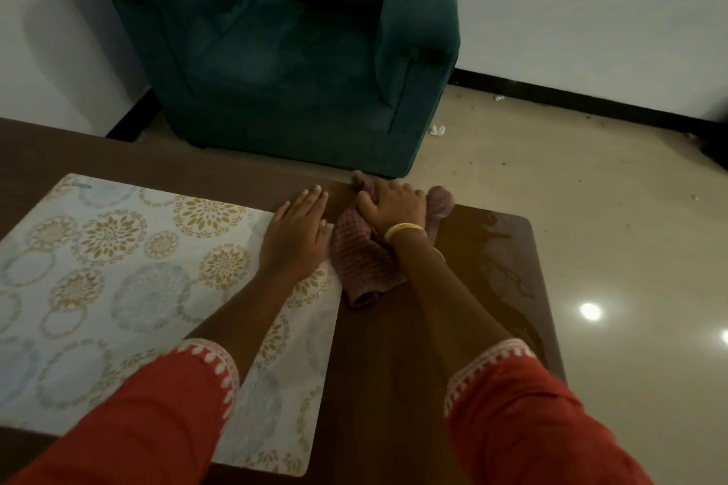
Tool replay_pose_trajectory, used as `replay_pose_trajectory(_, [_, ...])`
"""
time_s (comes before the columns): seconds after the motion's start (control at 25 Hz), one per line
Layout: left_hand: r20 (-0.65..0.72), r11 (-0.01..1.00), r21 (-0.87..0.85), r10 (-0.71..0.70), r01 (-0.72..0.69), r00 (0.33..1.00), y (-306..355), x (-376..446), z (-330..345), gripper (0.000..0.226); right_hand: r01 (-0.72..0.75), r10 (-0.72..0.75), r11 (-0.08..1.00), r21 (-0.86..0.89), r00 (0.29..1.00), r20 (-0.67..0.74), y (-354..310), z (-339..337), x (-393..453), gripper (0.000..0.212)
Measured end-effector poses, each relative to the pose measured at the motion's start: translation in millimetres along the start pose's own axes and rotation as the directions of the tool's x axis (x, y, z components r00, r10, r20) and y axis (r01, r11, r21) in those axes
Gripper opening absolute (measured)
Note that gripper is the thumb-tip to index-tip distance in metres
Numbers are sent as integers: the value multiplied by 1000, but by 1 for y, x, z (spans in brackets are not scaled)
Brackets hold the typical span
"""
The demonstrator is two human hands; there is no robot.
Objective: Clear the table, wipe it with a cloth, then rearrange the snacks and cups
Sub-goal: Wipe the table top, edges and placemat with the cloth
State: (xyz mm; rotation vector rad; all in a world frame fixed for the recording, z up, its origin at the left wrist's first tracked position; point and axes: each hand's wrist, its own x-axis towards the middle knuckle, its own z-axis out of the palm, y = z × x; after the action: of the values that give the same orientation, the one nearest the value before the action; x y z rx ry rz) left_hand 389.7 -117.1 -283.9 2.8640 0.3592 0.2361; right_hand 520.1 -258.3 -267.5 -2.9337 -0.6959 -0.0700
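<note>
Nearest the camera, two red sleeves (149,417) with white patterned cuffs reach forward over a dark brown table (390,358). A pale mat (118,268) printed with gold and grey round flower patterns covers the left part of the tabletop; its right edge runs just beside the cloth.

The left hand (297,226) lies flat and open, palm down, fingers stretched forward. Its palm rests on the far right corner of the mat and the fingertips reach past it onto bare wood. It grips nothing.

Just to its right, the right hand (394,207) presses down on a crumpled reddish checked cloth (360,264), with fingers curled over the bunched fabric near the far edge of the table. A yellow bangle (405,230) circles that wrist. The cloth spreads out from under the hand toward the camera and also pokes out beyond the fingers.

To the right of the cloth the wood shows glossy wet streaks (508,272).

Beyond the table stands a dark green armchair (291,47) against a white wall. Small bits of litter (437,129) lie on the beige floor (591,209) to its right.
</note>
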Motion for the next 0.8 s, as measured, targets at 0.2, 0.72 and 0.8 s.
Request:
replay_pose_trajectory(0.2, [0,999,-31,15,-15,1000,1,-2,-2,60,257,-260,966,34,961,99,-3,-4,-7,68])
replay_pose_trajectory(0.72, [-26,1000,-19,7,-7,1000,1,0,-1,50,-309,307,949,-60,951,-40,109,-15,-30,70])
replay_pose_trajectory(0.8, [-23,1000,-11,4,-5,1000,1,-2,0,49,-178,178,984,-25,984,-27,81,-11,-42,71])
